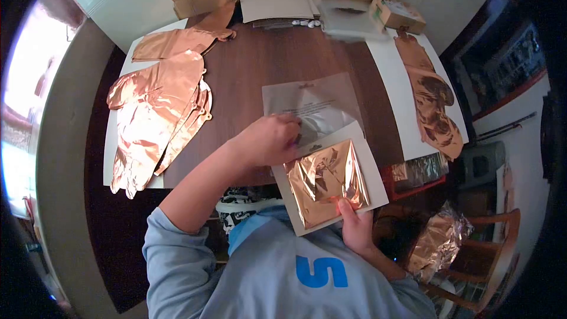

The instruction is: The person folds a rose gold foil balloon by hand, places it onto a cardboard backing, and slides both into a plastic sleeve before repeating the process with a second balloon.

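Blown-out window (31,65), dark warped edges

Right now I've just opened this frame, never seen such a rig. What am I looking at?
There's no machine here: these are a person's two bare hands. The single picture comes from a camera worn on that person's head, looking forward and down, so their own arms and shirt fill the bottom.

On the brown table, shiny copper-coloured foil pieces lie at the left, with another foil strip at the right. A small box sits at the back.

The right hand holds a pale card bearing folded foil. The left hand is at a clear bag; its fingertips are partly hidden, so its grip is unclear.
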The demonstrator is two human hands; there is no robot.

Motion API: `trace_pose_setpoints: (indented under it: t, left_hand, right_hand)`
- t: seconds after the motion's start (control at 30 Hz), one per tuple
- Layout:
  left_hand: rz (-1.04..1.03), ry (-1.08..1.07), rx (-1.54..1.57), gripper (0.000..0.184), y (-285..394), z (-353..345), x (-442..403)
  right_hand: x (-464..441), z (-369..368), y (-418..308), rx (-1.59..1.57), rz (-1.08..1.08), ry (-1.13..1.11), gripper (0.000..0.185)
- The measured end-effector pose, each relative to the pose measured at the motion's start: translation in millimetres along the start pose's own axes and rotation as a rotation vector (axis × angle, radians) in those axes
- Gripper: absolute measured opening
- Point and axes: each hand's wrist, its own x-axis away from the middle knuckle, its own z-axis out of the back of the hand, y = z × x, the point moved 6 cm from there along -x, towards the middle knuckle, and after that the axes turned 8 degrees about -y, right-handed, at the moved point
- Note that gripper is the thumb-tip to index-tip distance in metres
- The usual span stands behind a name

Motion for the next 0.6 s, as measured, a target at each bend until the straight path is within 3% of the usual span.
trace_pose_setpoints:
  t: [0.1,0.2,0.3,0.5,0.6]
  left_hand:
    - [-0.065,0.073,-0.036,0.021,0.4,-0.5,-0.1]
    - [-0.310,0.272,-0.201,0.019,6.3,-6.4,-5.1]
    - [-0.283,0.201,-0.090,0.019,-10.3,-13.8,-10.9]
    - [0.015,0.031,-0.004,0.019,-14.4,-5.8,-9.1]
    - [0.083,-0.048,-0.049,0.019,-9.2,-7.9,-10.1]
  right_hand:
    - [0.2,-3.2,-3.0,0.002,0.008,0.024,0.014]
    - [-3.5,-0.3,12.8,0.069,0.025,-0.010,0.015]
    - [-4.3,-8.3,-7.6,-0.179,-0.246,0.029,0.014]
    - [-3.2,-4.8,3.2,-0.223,-0.233,0.024,0.019]
    - [-4.3,-9.9,1.2,-0.272,-0.253,-0.005,0.012]
